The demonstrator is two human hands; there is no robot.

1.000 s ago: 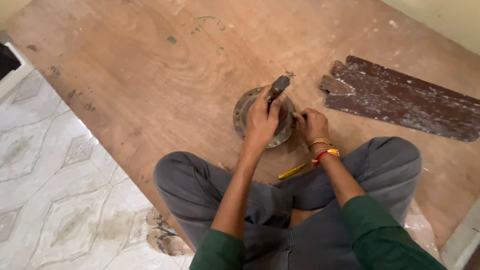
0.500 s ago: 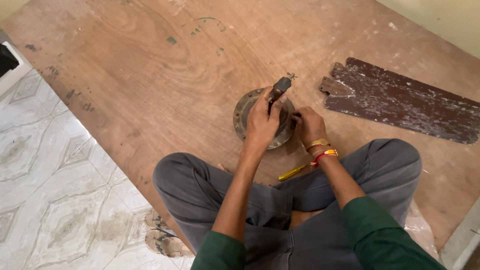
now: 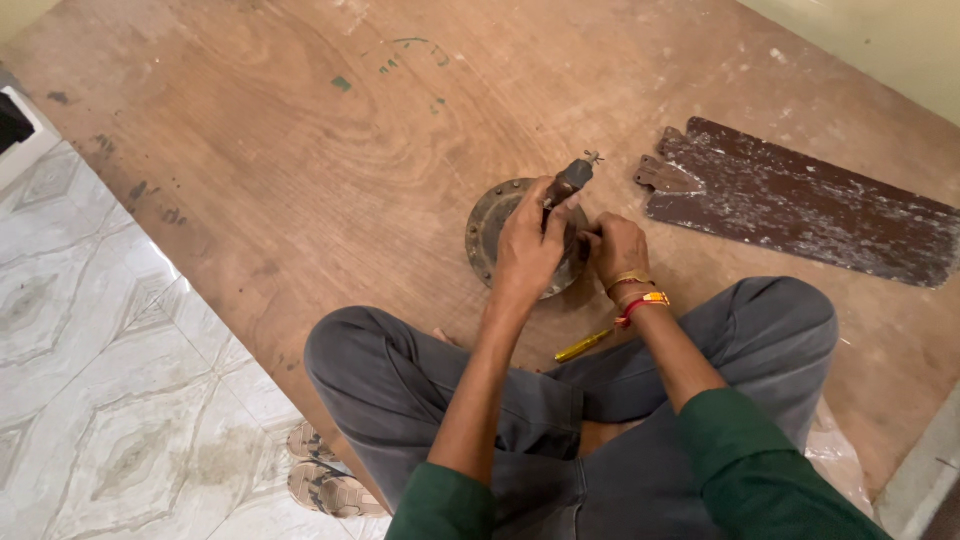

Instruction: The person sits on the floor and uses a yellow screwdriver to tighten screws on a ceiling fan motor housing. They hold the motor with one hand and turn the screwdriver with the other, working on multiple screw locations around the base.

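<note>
A person sits cross-legged on a large plywood sheet point(image 3: 300, 150) laid on the floor, both hands at work on a round rusty metal disc point(image 3: 492, 222) that lies flat on the sheet just in front of the knees. The left hand point(image 3: 527, 245) rests over the disc, its grip closed around a dark short handle point(image 3: 567, 184) that rises tilted from the disc's middle, the thumb along its side. The right hand point(image 3: 616, 247) sits just beside the left, touching the disc's right edge; its fingers are curled in, but whether they have hold of anything cannot be told. That wrist wears a gold bangle and a red thread band point(image 3: 640, 300). A yellow-handled tool point(image 3: 586, 344) lies on the sheet between the disc and the person's leg, near the right forearm. To the right, well apart from the hands, a long dark fan blade point(image 3: 800, 205) with flaking paint lies flat on the sheet. Sandals point(image 3: 325, 475) lie on the tiled floor point(image 3: 100, 400) by the left knee.
</note>
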